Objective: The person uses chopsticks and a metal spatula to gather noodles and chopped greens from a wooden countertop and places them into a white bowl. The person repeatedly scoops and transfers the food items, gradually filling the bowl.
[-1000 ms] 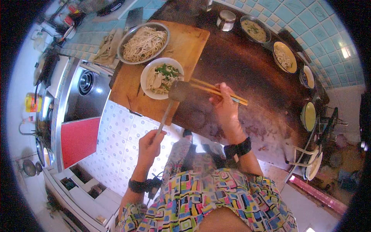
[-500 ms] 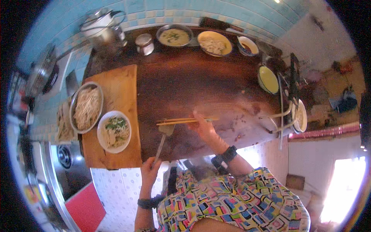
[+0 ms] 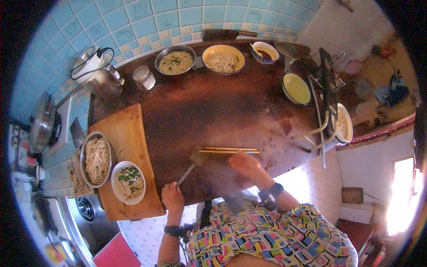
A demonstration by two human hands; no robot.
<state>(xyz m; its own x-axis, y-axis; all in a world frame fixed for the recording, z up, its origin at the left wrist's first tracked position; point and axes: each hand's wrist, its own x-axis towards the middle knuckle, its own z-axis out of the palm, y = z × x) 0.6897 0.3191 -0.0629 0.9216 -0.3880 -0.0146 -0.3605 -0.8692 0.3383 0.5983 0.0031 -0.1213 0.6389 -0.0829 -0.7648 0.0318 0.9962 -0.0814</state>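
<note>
In my left hand point(image 3: 172, 196), at the table's near edge, is the handle of a metal spatula point(image 3: 187, 173). Its dull flat blade rests by the left ends of a pair of wooden chopsticks point(image 3: 218, 150), which lie crosswise on the dark tabletop. My right hand point(image 3: 245, 165) is just on the near side of the chopsticks, fingers stretched out, fingertips at or touching them. To the left, a white bowl point(image 3: 120, 199) of noodles with chopped greens stands on a wooden board point(image 3: 129, 142), beside a metal bowl point(image 3: 106, 143) of pale noodles.
Along the back stand a glass jar point(image 3: 144, 77), a metal bowl point(image 3: 193, 53) of food with greens, a yellow bowl point(image 3: 241, 66) of noodles and a small sauce bowl point(image 3: 274, 48). A yellow-lined dish point(image 3: 296, 89) and a bent metal frame point(image 3: 307, 133) are at right. Haze blurs the near table.
My right hand has loosened from the chopsticks, which now lie flat on the table. My left hand keeps the spatula. The whole view has tilted and shifted.
</note>
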